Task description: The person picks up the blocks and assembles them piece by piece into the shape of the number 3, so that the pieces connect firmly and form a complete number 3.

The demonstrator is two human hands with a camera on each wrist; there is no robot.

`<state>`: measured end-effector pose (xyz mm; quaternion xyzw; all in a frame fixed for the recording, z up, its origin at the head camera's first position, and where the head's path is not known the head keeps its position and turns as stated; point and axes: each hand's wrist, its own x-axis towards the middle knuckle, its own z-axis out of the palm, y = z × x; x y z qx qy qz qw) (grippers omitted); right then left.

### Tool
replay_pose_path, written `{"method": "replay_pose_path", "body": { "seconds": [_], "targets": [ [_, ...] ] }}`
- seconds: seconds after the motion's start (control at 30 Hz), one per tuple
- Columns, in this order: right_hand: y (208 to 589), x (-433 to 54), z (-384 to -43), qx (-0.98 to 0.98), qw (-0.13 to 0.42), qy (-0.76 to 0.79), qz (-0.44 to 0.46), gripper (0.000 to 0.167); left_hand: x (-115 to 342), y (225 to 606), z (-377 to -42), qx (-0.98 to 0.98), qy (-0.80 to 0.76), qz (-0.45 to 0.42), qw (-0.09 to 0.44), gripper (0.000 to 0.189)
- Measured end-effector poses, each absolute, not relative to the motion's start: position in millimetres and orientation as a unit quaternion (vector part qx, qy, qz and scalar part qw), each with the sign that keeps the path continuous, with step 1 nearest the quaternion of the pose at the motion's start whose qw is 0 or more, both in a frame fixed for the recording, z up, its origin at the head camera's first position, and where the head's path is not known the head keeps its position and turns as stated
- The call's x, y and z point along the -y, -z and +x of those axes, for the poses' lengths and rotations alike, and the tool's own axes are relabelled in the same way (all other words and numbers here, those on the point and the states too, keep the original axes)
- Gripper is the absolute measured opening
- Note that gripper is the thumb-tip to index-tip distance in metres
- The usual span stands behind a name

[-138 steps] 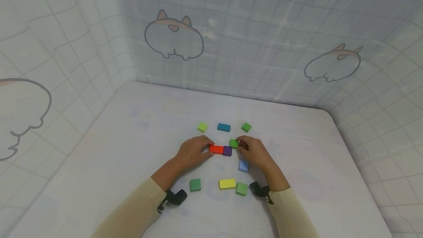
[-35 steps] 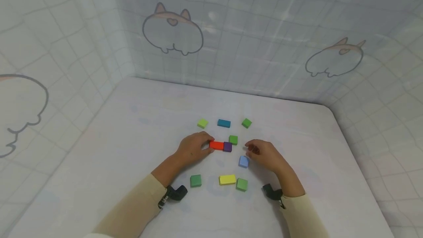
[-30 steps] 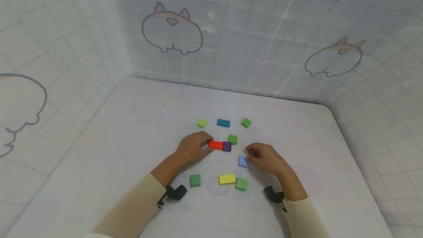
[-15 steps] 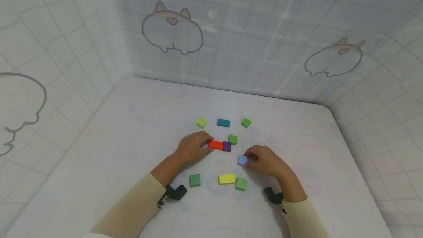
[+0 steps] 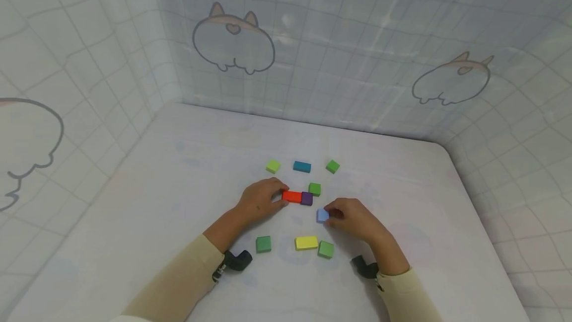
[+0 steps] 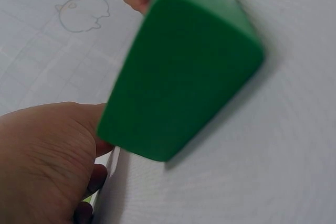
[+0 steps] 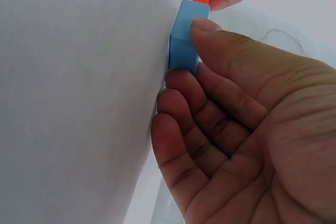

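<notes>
My left hand point(image 5: 261, 201) holds the left end of a red oblong block point(image 5: 292, 197) between thumb and fingers. A purple block point(image 5: 307, 199) sits against the red block's right end, and a green block point(image 5: 315, 189) lies at the purple one's upper right. Below and right of these, my right hand point(image 5: 355, 218) pinches a light blue block point(image 5: 322, 215). The right wrist view shows the thumb on one side of this light blue block point(image 7: 185, 32), fingertips at its near end. Close to the left wrist camera, a large green block point(image 6: 184, 72) covers part of the scene.
Behind lie a lime block point(image 5: 273, 166), a dark blue oblong block point(image 5: 302, 166) and a green block point(image 5: 332, 166). Nearer me are a darker green block point(image 5: 263, 244), a yellow oblong block point(image 5: 306, 243) and another green block point(image 5: 326, 249). Patterned sheeting point(image 5: 339, 63) walls the white table.
My right hand has left the green block beside the purple one, moved down to the light blue block, pinched it and shifted it slightly left. My left hand stays on the red block.
</notes>
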<state>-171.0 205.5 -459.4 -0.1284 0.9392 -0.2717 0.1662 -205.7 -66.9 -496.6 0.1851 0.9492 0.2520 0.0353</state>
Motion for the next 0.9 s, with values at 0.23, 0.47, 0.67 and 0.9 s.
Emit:
{"method": "replay_pose_path", "body": {
  "seconds": [0.23,0.47,0.67,0.9],
  "targets": [
    [461.1,-201.1,-170.9,-0.941,0.153,0.266,-0.140,0.033,67.0,496.6,-204.3,-0.951,-0.247,0.182,0.039,0.039],
    [458.9,-196.4,-170.7,-0.944,0.153,0.262,-0.129,0.037,66.7,497.2,-204.8,-0.951,-0.249,0.181,0.037,0.039],
    [458.7,-198.6,-171.0,-0.943,0.156,0.265,-0.124,0.037,64.8,495.2,-204.0,-0.951,-0.250,0.176,0.040,0.039],
    [459.7,-202.2,-172.3,-0.942,0.160,0.267,-0.121,0.031,65.1,496.0,-203.9,-0.951,-0.248,0.180,0.034,0.038]
  ]
}}
